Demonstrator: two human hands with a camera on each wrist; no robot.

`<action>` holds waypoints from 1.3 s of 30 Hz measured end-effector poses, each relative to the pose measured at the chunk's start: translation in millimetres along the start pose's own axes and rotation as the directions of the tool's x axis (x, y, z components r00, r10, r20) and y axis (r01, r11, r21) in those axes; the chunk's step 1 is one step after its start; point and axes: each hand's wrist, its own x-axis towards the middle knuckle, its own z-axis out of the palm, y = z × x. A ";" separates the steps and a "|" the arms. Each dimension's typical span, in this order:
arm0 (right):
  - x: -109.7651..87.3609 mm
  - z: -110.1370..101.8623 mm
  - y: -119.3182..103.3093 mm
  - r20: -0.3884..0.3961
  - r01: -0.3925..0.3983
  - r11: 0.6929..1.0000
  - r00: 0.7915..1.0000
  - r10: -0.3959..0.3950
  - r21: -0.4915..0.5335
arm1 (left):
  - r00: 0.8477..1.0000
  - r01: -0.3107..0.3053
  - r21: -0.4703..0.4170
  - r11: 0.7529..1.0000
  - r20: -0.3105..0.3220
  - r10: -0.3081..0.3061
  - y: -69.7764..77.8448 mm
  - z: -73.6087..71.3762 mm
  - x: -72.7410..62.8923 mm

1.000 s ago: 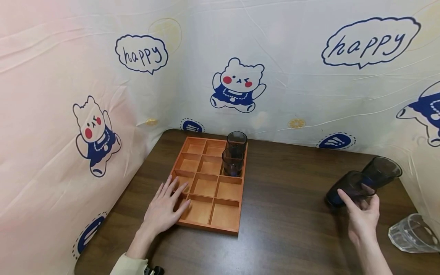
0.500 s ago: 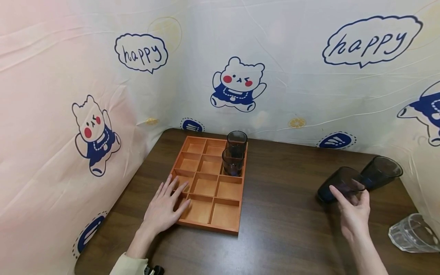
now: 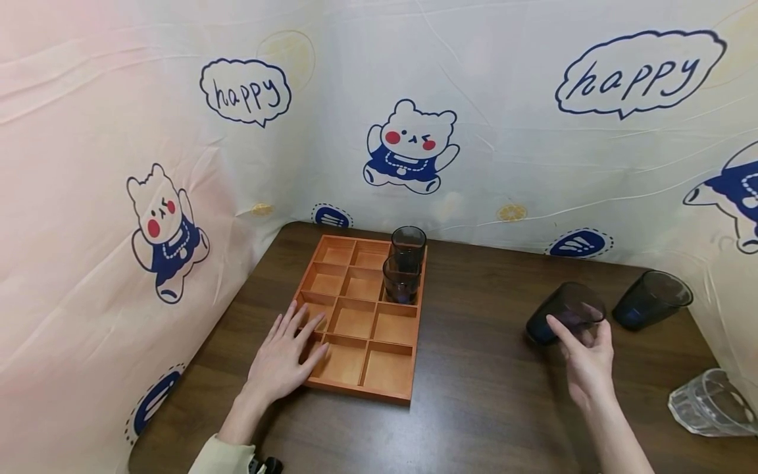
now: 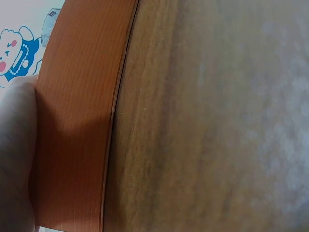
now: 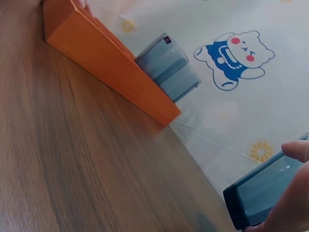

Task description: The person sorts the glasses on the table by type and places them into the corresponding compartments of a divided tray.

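Note:
My right hand (image 3: pixel 589 365) grips a dark tinted drinking glass (image 3: pixel 559 316) near its rim, tilted, over the right half of the table. The right wrist view shows the same glass (image 5: pixel 263 193) between thumb and fingers. On the left, an orange-brown wooden compartment tray (image 3: pixel 387 398) lies on the table. My left hand (image 3: pixel 284 359) rests with spread fingers on its near left edge. In the left wrist view, part of that hand (image 4: pixel 17 154) lies against the tray's outer wall (image 4: pixel 79 111). Two dark glasses stand in the tray's right column, a far one (image 3: pixel 408 240) and a nearer one (image 3: pixel 401 280).
Another dark glass (image 3: pixel 651 299) stands at the back right of the table. A clear faceted glass (image 3: pixel 710 403) is at the right edge. A printed cloth (image 3: pixel 503 145) hangs behind and to the sides of the dark wooden table (image 3: pixel 474 395).
My right hand has moved left with the glass, away from the other dark glass at the back right, which it overlapped earlier. My left hand and the tray have stayed put.

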 end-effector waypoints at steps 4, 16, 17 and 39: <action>-1.6 8.0 3.5 0.033 0.002 1.000 0.999 -0.002 -0.013 | 1.000 0.003 -0.001 1.000 0.004 -0.003 0.2 -0.1 -0.2; -8.4 26.4 13.5 0.099 0.007 0.998 0.995 -0.001 -0.065 | 1.000 -0.004 -0.013 1.000 -0.015 0.004 1.4 -0.2 0.3; -9.1 27.7 14.3 0.104 0.005 0.998 0.995 0.002 -0.068 | 1.000 -0.003 -0.014 1.000 -0.014 0.002 1.4 -0.1 0.2; -21.3 54.5 25.6 0.200 -0.019 0.985 0.978 0.054 -0.173 | 1.000 -0.011 -0.006 1.000 -0.020 0.011 0.0 0.2 -0.5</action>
